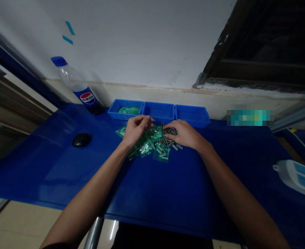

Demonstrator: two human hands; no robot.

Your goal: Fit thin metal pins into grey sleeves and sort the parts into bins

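Note:
My left hand (137, 128) is over the left part of a heap of small green plastic bags (147, 148). Its fingers are curled and pressed together; whatever they may hold is too small to make out. The bags contain small pale rod-like pieces. My right hand (185, 134) hovers at a pile of small metal pins or screws (168, 139) beside the bags, thumb and fingers apart, fingertips touching or just over the pile. A few grey cylinders (177, 147) lie at the pile's near right edge, below the hand.
Behind the heap stand three joined blue bins (159, 110); green bags (129, 110) lie in the left one. A cola bottle (86, 98) and a black mouse (81, 140) are on the blue tabletop (162, 193) at left. A white power strip (296, 178) lies at right. The wall closes the back.

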